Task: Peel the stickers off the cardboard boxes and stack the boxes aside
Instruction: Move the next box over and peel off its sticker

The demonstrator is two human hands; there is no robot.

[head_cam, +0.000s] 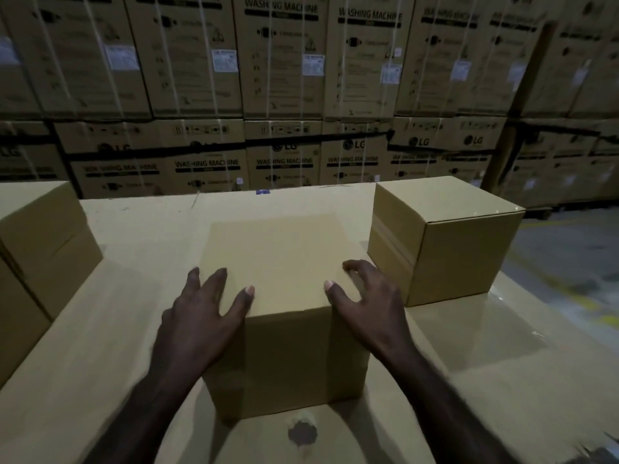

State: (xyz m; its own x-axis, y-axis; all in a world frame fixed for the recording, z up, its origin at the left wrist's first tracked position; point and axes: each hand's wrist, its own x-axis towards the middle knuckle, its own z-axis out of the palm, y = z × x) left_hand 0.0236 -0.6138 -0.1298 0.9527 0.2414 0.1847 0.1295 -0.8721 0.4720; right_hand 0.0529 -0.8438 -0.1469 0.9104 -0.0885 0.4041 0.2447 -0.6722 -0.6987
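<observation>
Head view: upright box (281,262), corner toward camera, flanked by left hand (197,316) and right hand (365,306), fingers spread.

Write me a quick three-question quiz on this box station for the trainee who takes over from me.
1. True or false: both hands rest with spread fingers on the middle box, the left hand at its near left corner and the right hand at its near right corner.
2. Which plain box stands alone on the work surface? A) the right box B) a box on the floor C) a box on the middle one
3. Fill in: the big stacked cartons behind the surface read "WASHING ____".

Key: 1 true; 2 A; 3 MACHINE
</observation>
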